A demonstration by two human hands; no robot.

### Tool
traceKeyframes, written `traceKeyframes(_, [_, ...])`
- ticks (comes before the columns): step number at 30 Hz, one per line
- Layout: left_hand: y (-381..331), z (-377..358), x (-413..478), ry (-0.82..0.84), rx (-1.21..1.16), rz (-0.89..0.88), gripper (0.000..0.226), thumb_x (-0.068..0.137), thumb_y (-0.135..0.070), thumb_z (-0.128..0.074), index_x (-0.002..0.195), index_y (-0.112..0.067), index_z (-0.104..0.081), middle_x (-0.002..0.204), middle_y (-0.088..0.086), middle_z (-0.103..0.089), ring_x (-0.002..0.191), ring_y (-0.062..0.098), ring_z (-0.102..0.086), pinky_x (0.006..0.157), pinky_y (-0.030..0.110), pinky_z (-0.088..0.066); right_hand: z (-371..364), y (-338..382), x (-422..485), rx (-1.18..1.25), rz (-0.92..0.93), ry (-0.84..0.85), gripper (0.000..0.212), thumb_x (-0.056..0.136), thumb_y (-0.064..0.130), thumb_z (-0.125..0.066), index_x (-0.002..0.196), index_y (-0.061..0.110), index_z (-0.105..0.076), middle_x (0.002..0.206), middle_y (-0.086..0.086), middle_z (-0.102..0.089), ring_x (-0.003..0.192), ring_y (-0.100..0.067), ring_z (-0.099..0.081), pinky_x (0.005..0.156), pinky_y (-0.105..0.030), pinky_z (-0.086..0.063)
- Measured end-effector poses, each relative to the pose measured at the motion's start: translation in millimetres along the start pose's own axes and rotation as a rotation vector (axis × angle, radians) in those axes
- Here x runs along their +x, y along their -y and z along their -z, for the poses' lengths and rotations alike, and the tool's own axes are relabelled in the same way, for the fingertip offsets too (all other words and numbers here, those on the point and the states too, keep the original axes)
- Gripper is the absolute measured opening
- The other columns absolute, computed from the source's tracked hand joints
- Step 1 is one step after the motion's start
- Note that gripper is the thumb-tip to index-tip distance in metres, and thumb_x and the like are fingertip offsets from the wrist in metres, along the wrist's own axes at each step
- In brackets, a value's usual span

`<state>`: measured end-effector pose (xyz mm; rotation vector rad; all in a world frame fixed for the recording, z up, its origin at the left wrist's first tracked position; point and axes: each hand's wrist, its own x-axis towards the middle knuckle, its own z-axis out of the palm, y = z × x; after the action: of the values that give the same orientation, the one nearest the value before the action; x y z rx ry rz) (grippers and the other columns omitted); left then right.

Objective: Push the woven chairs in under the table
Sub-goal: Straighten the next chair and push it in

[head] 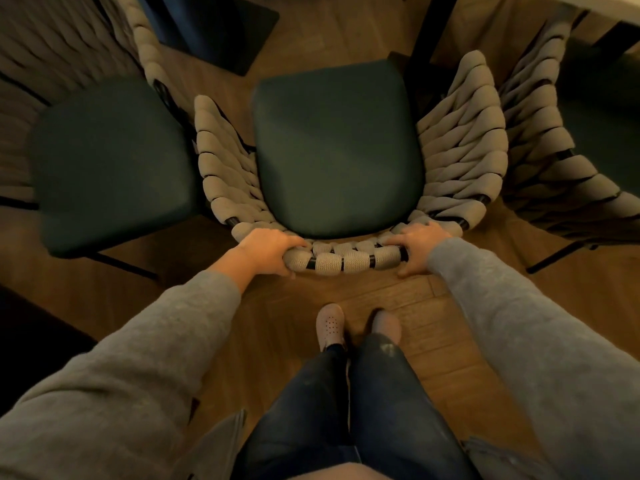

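A woven chair with thick beige rope sides and a dark green seat cushion stands straight ahead of me. My left hand grips the left part of its curved woven backrest top. My right hand grips the right part of the same backrest, thumb down behind it. A second woven chair with the same green cushion stands at the left. A third woven chair stands at the right, partly out of view. A dark table base rests on the floor beyond the chairs.
The floor is brown wood planks. My feet in perforated clogs stand just behind the middle chair. A pale table edge shows at the top right corner. A dark leg rises behind the middle chair.
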<state>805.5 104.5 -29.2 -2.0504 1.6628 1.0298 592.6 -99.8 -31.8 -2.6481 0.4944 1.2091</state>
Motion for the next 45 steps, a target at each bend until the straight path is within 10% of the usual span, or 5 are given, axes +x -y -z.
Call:
traceKeyframes(5, [7, -13, -2, -0.396, -0.282, 0.17, 0.084, 0.078, -0.082, -0.029, 0.131, -0.023, -0.058, 0.141, 0.002, -0.052, 0.139, 0.02, -0.035, 0.118, 0.045, -0.015, 0, -26, -9, 0.287, -0.203, -0.293, 0.094, 0.075, 0.084, -0.019, 0.146, 0.027, -0.042, 0.157, -0.007, -0.028, 0.148, -0.024, -0.012, 0.118, -0.05, 0.0])
traceKeyframes(10, [-4, -22, 11, -0.831, -0.449, 0.688, 0.059, 0.088, -0.026, -0.063, 0.143, -0.014, -0.041, 0.158, 0.013, -0.017, 0.148, 0.03, -0.009, 0.12, 0.045, -0.003, -17, -27, -7, 0.856, -0.825, -0.669, 0.087, 0.089, 0.036, -0.066, 0.155, 0.015, -0.014, 0.161, -0.017, -0.004, 0.148, -0.033, -0.006, 0.12, -0.05, -0.011])
traceKeyframes(15, [-20, -3, 15, -0.914, -1.571, 1.301, 0.087, 0.086, -0.016, -0.07, 0.153, -0.017, -0.014, 0.155, 0.011, -0.028, 0.138, 0.028, -0.036, 0.111, 0.039, -0.036, 2, -22, -5, 1.935, -1.095, -0.557, 0.083, 0.091, 0.017, -0.066, 0.155, 0.018, -0.014, 0.15, -0.014, -0.036, 0.135, -0.034, -0.039, 0.107, -0.041, -0.037])
traceKeyframes(23, [-24, -1, 18, -0.914, -1.683, 1.355, 0.058, 0.09, -0.018, -0.066, 0.142, -0.019, -0.04, 0.135, 0.008, -0.054, 0.124, 0.026, -0.053, 0.101, 0.039, -0.043, 14, -31, -7, 1.879, -1.141, -0.574, 0.057, 0.097, 0.012, -0.055, 0.149, 0.017, -0.032, 0.144, -0.013, -0.045, 0.13, -0.032, -0.046, 0.098, -0.038, -0.043])
traceKeyframes(45, [-47, 35, 76, -0.911, -1.597, 1.332, 0.057, 0.091, -0.018, -0.064, 0.143, -0.018, -0.038, 0.136, 0.01, -0.052, 0.125, 0.029, -0.051, 0.105, 0.043, -0.043, 9, -98, 9, 1.673, -1.035, -0.65, 0.062, 0.095, 0.012, -0.056, 0.148, 0.009, -0.024, 0.145, -0.018, -0.04, 0.131, -0.035, -0.043, 0.105, -0.04, -0.038])
